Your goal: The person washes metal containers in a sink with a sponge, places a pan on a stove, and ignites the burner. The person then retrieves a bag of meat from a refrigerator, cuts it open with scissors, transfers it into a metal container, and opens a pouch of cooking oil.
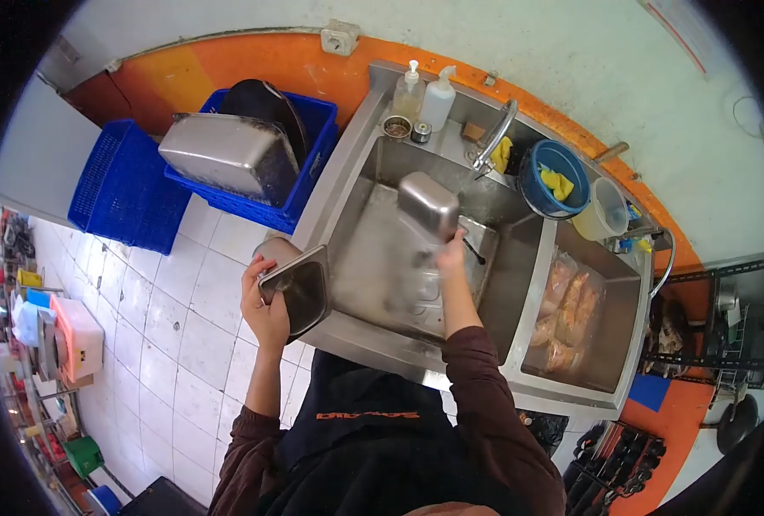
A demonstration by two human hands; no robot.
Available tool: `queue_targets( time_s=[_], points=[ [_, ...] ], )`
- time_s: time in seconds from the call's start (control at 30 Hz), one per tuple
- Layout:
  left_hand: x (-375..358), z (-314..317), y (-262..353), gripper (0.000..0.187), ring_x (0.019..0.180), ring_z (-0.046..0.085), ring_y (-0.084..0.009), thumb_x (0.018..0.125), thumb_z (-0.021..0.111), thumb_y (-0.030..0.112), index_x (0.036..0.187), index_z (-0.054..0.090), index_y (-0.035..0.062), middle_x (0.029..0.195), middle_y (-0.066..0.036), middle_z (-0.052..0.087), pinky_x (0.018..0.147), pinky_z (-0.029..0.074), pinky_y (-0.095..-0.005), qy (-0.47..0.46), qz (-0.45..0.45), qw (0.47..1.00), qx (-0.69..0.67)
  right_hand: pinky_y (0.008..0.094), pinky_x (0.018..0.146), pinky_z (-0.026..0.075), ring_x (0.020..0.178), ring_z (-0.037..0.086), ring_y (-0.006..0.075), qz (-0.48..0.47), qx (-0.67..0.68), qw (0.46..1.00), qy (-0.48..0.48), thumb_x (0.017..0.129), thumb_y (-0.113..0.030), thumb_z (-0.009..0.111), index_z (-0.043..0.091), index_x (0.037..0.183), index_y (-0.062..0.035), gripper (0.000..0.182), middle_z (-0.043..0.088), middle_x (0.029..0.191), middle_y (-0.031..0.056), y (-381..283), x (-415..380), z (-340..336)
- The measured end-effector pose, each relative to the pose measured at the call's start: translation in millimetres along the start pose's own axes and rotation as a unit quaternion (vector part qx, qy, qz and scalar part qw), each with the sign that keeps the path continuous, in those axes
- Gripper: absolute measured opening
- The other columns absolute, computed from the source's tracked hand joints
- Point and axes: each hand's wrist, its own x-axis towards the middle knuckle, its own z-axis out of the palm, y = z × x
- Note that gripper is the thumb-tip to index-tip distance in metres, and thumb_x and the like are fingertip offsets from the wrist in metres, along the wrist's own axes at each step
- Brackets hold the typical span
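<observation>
My left hand (266, 297) is wrapped round a deep rectangular steel pan (303, 288), holding it tilted over the sink's left edge with its dark opening toward me. My right hand (451, 254) is over the large basin (356, 206), at the near end of a second steel pan (429, 205). Its fingertips are smeared by motion, so whether they grip that pan cannot be made out. The second pan lies bottom up below the faucet (495, 142). Cloudy water covers part of the basin floor, and a thin dark object (474, 251) lies beside the pan.
Blue crates (309, 193) at the left hold a large steel pan (227, 155) and a dark round pan. Pump bottles (438, 99) stand behind the basin. A blue bucket (537, 176) with yellow cloth sits by the divider. Bagged food (571, 305) fills part of the right basin.
</observation>
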Motion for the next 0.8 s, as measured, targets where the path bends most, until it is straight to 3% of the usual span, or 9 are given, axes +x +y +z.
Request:
queue_targets(
  time_s=[0.13,0.27,0.4,0.43,0.53,0.6,0.63,0.7,0.8],
  points=[
    [-1.3,0.5,0.6,0.035,0.113,0.043,-0.0271,0.059,0.036,-0.012,0.086,0.057,-0.0060,0.101,-0.011,0.054,0.095,0.030,-0.0333,0.004,-0.016,1.000,-0.001,0.0449,0.097,0.029,0.116,0.037,0.0255,-0.065,0.049,0.993,0.091,0.088,-0.044,0.026,0.042,0.121,-0.0086,0.051,0.038,0.128,0.0076,-5.2,3.2,-12.5],
    [0.1,3.7,5.8,0.036,0.113,0.043,-0.0271,0.059,0.036,-0.012,0.087,0.057,-0.0053,0.101,-0.010,0.054,0.095,0.030,-0.0330,-0.002,-0.019,1.000,-0.012,0.0404,0.095,0.033,0.114,0.040,0.0243,-0.123,0.034,0.992,-0.024,0.088,-0.045,0.030,0.042,0.121,-0.0066,0.052,0.041,0.126,0.0086,-3.6,-12.4,-37.0],
    [-1.5,7.0,6.5,0.037,0.113,0.044,-0.0275,0.059,0.036,-0.012,0.089,0.057,-0.0053,0.101,-0.011,0.054,0.095,0.030,-0.0330,-0.026,-0.009,1.000,0.011,0.0377,0.083,0.041,0.097,0.051,0.0259,-0.114,0.017,0.974,0.194,0.083,-0.048,0.046,0.039,0.121,-0.0015,0.060,0.051,0.114,0.0081,-5.5,4.4,-58.7],
    [-0.8,8.3,5.8,0.038,0.113,0.044,-0.0275,0.059,0.036,-0.012,0.090,0.056,-0.0053,0.101,-0.011,0.054,0.096,0.030,-0.0331,-0.031,-0.006,0.999,0.014,0.0369,0.079,0.042,0.091,0.053,0.0254,-0.153,-0.167,0.966,0.124,0.081,-0.044,0.051,0.043,0.116,-0.0002,0.057,0.054,0.107,0.0067,-10.0,-7.6,-51.2],
    [0.5,11.7,10.0,0.037,0.113,0.044,-0.0271,0.060,0.036,-0.012,0.091,0.056,-0.0052,0.101,-0.012,0.054,0.095,0.031,-0.0331,-0.036,-0.011,0.999,0.010,0.0362,0.070,0.045,0.073,0.059,0.0260,-0.249,-0.477,0.839,-0.081,0.072,-0.031,0.066,0.056,0.098,-0.0007,0.042,0.062,0.088,0.0087,-12.2,-25.9,-42.1],
    [1.7,15.1,8.6,0.034,0.111,0.045,-0.0276,0.061,0.038,-0.011,0.088,0.057,-0.0045,0.101,-0.011,0.055,0.092,0.033,-0.0331,-0.030,-0.010,1.000,-0.001,0.0364,0.070,0.045,0.070,0.060,0.0254,-0.450,-0.669,0.529,-0.264,0.071,-0.022,0.063,0.060,0.091,-0.0064,0.025,0.063,0.081,0.0136,-7.8,-62.8,-16.5],
    [2.6,16.6,7.7,0.030,0.108,0.046,-0.0281,0.061,0.040,-0.011,0.085,0.058,-0.0039,0.101,-0.011,0.055,0.089,0.035,-0.0331,-0.020,-0.008,1.000,-0.012,0.0364,0.070,0.045,0.070,0.060,0.0254,-0.450,-0.670,0.529,-0.262,0.071,-0.022,0.063,0.060,0.091,-0.0064,0.025,0.063,0.081,0.0136,-4.4,-63.6,-21.2],
    [2.8,18.5,6.8,0.030,0.108,0.046,-0.0283,0.061,0.040,-0.011,0.085,0.058,-0.0042,0.101,-0.012,0.055,0.089,0.035,-0.0332,-0.022,-0.002,1.000,-0.004,0.0353,0.070,0.045,0.067,0.061,0.0232,-0.399,-0.839,0.335,-0.159,0.069,-0.014,0.057,0.061,0.092,-0.0128,0.024,0.062,0.075,0.0131,3.0,-65.3,-35.6],
    [5.3,18.1,10.3,0.031,0.109,0.046,-0.0286,0.061,0.040,-0.011,0.085,0.058,-0.0048,0.101,-0.012,0.055,0.090,0.035,-0.0333,-0.026,0.002,1.000,0.011,0.0314,0.068,0.043,0.061,0.060,0.0190,-0.408,-0.865,0.252,-0.152,0.071,-0.009,0.049,0.061,0.092,-0.0159,0.025,0.062,0.067,0.0075,2.7,-68.9,-52.4]
  ],
)
